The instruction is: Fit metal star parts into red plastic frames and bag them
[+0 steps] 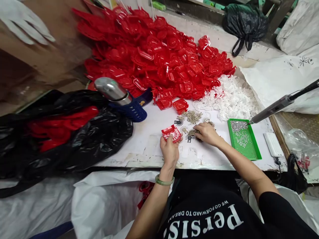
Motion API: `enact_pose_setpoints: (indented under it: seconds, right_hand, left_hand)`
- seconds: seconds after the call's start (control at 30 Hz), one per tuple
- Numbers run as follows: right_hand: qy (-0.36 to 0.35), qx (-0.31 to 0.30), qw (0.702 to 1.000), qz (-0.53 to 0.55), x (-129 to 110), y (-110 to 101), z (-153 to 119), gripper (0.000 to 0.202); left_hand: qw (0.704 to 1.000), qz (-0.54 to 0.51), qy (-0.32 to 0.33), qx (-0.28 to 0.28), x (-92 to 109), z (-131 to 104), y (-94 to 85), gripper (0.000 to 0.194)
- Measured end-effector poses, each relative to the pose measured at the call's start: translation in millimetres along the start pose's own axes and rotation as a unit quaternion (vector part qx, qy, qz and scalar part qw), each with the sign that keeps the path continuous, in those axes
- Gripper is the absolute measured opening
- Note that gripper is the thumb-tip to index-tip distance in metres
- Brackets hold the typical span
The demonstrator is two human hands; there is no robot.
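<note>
My left hand [170, 148] holds a red plastic part [167, 131] just above the white table, its thumb pressed on a white fan-shaped piece [175, 133] lying inside the part. To the right, my right hand [206, 133] reaches over a small pile of flat metal spoked pieces [192, 117], its fingertips bent down among them. Whether those fingertips grip a piece is too small to tell. Dark spoked pieces [189, 137] lie between the two hands.
A heap of red parts [159, 56] covers the back, beside white spoked pieces [234, 96]. At right are a green tray [251, 153] of small metal bits, an electric screwdriver [274, 109] and a white box [273, 144]. A black bag [109, 139] and a metal-topped blue holder [132, 109] stand left.
</note>
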State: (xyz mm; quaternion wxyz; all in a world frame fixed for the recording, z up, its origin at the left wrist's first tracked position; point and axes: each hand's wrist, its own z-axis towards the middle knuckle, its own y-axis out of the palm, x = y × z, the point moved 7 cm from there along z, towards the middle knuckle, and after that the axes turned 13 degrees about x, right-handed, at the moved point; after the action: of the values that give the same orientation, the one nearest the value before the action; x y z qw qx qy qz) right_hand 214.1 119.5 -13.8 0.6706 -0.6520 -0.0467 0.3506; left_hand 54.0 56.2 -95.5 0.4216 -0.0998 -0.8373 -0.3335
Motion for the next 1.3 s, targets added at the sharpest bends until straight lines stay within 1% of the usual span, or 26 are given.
enact_pose_setpoints:
  seconds: [0.07,0.13,0.23,0.3,0.37,0.43,0.47,0.53,0.57,0.6,0.67,0.7,0.77,0.83,0.93,1.07,1.17,1.3]
  right_hand:
    - [0.010,-0.006,1.000,0.011,-3.7,11.9,10.8,0.019]
    - [0.028,0.007,0.999,0.033,1.4,13.9,19.3,0.014]
    - [0.053,0.040,0.995,0.080,20.8,1.4,26.7,0.019]
    - [0.073,0.051,0.989,0.115,36.1,-11.7,27.4,0.019]
    - [0.086,0.051,0.984,0.150,45.4,-26.1,24.7,0.024]
    - [0.075,0.025,0.974,0.214,41.8,-37.8,19.6,0.026]
    - [0.059,0.000,0.966,0.253,34.7,-42.0,16.7,0.025]
    - [0.016,-0.062,0.946,0.317,15.0,-47.3,10.5,0.021]
    - [-0.002,-0.087,0.940,0.330,5.8,-48.7,7.9,0.018]
    - [-0.014,-0.099,0.940,0.326,-1.0,-49.4,6.3,0.014]
    - [-0.028,-0.095,0.952,0.289,-8.1,-49.4,5.2,0.006]
    - [-0.035,-0.083,0.961,0.262,-9.2,-49.1,4.8,0.005]
    - [-0.055,-0.051,0.975,0.209,-8.8,-48.0,2.4,0.007]
    - [-0.072,-0.023,0.981,0.181,-6.7,-46.7,-3.0,0.009]
    - [-0.081,0.019,0.979,0.185,-1.3,-47.1,-13.8,0.009]
    - [-0.068,0.071,0.972,0.216,8.3,-50.8,-27.2,0.009]
    - [-0.068,0.085,0.972,0.207,14.6,-53.0,-36.1,0.008]
    - [-0.076,0.096,0.974,0.192,23.5,-54.0,-49.6,0.010]
  left_hand:
    - [1.000,0.007,-0.004,-0.010,4.0,-3.2,-0.6,0.031]
    - [1.000,0.018,-0.005,-0.013,8.9,-4.0,-4.6,0.031]
    - [0.999,0.031,-0.004,-0.013,14.4,-1.5,-10.5,0.031]
    - [0.999,0.030,-0.016,-0.019,13.7,-0.9,-8.7,0.031]
    - [0.998,0.024,-0.043,-0.037,9.0,-4.3,0.6,0.029]
    - [0.990,0.025,-0.105,-0.086,-0.7,-14.6,18.2,0.028]
    - [0.983,0.026,-0.142,-0.118,-5.9,-22.3,28.5,0.030]
    - [0.963,0.026,-0.201,-0.177,-13.2,-40.1,47.3,0.039]
    - [0.954,0.027,-0.219,-0.202,-15.1,-48.7,54.7,0.043]
    - [0.948,0.031,-0.228,-0.222,-15.9,-56.4,60.4,0.044]
    - [0.936,0.056,-0.232,-0.257,-17.5,-70.0,66.9,0.038]
    - [0.932,0.077,-0.230,-0.270,-18.5,-75.6,68.0,0.036]
    - [0.926,0.120,-0.210,-0.289,-19.6,-84.2,67.7,0.038]
    - [0.923,0.150,-0.182,-0.303,-19.3,-90.8,67.5,0.040]
    - [0.920,0.160,-0.160,-0.320,-18.8,-100.5,70.2,0.041]
    - [0.920,0.156,-0.153,-0.326,-20.5,-113.7,76.8,0.040]
    - [0.922,0.163,-0.139,-0.321,-24.8,-122.6,81.0,0.039]
    - [0.925,0.180,-0.131,-0.308,-38.1,-131.4,81.9,0.036]
